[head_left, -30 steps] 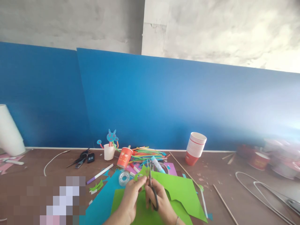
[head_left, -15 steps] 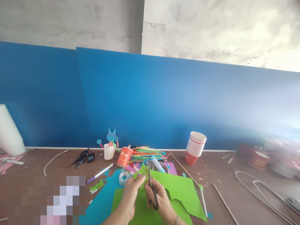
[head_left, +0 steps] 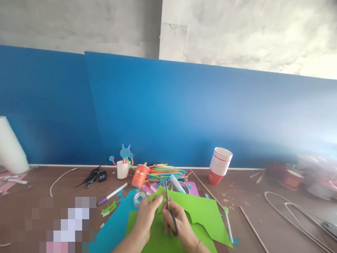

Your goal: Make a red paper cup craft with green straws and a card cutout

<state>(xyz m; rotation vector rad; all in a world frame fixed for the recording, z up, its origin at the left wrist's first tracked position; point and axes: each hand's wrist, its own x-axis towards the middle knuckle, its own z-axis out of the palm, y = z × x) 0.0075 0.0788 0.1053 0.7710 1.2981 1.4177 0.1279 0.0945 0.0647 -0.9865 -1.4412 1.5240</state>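
Observation:
My left hand (head_left: 147, 214) pinches a small piece of green paper (head_left: 159, 191) between thumb and fingers. In my right hand (head_left: 179, 218) is a pair of scissors (head_left: 172, 219) with dark handles, the blades pointing up and away beside the green piece. Whether the blades touch the paper is hard to make out. Below and beyond both hands lie bright green sheets (head_left: 207, 211), one with a wavy cut edge, partly over a blue sheet (head_left: 113, 225). A roll of clear tape (head_left: 139, 199) sits just left of my left hand.
Straws (head_left: 163, 172) lie piled behind the hands, near a glue stick (head_left: 177, 183). A red paper cup (head_left: 140, 175) and a white cup (head_left: 122, 170) with a blue paper figure stand left. Stacked cups (head_left: 220, 165) stand right, with wooden sticks (head_left: 252, 228) and a cable (head_left: 292, 218).
Both hands stay in nearly the same place, with my left hand shifted slightly left. The green piece and the scissors are still held; the scissor blades have tilted a little.

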